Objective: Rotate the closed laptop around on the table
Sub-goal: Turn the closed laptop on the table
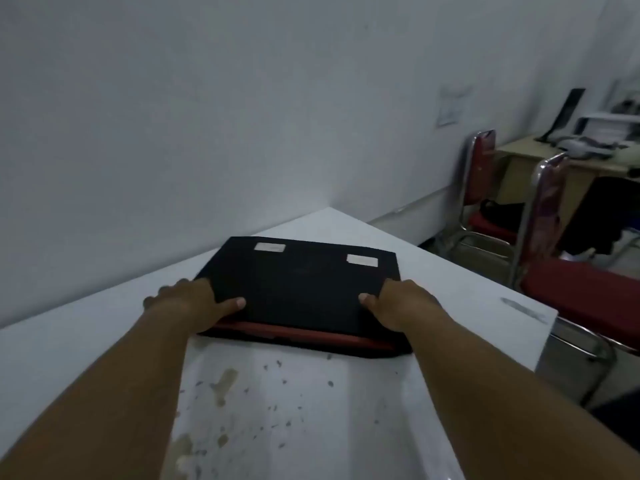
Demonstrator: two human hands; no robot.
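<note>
A closed black laptop [301, 285] with a red strip along its near edge lies flat on the white table [450, 306], close to the wall. Two pale stickers sit near its far edge. My left hand [194, 301] grips the laptop's near-left corner, thumb on the lid and fingers around the side. Gripping the near-right corner the same way is my right hand [401, 303], with its thumb on top. Both forearms reach in from the bottom of the view.
The tabletop near me is stained and speckled. A white wall [173, 133] runs along the table's left side. To the right stand red chairs with metal frames [540, 216]. Further back, a wooden desk [540, 157] carries a printer and clutter.
</note>
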